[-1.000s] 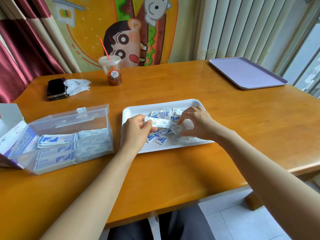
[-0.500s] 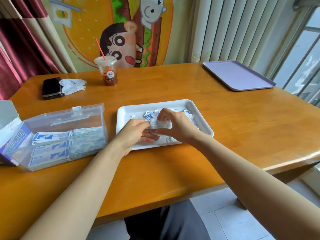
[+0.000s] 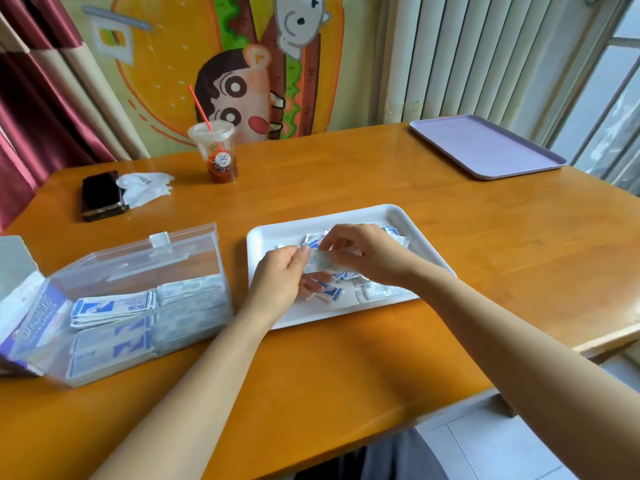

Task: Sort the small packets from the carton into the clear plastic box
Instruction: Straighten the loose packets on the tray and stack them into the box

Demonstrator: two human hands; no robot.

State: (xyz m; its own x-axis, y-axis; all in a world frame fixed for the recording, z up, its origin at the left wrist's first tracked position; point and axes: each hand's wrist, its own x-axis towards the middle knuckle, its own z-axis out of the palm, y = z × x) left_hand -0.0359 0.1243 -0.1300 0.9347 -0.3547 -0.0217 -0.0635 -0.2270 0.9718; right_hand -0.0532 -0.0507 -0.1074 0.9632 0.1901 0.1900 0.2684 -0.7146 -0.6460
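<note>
Orange table carries a white tray; over it the left hand and right hand both pinch a packet above the loose pile. Picking step, I judge; next it must go into the box left of the tray. Half a second ago the left hand lay lower.

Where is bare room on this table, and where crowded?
Bare orange wooden tabletop: between the white rectangular tray and the lilac plastic tray, and along the near edge. Crowded: the white tray's middle, heaped with small blue-white packets.
</note>
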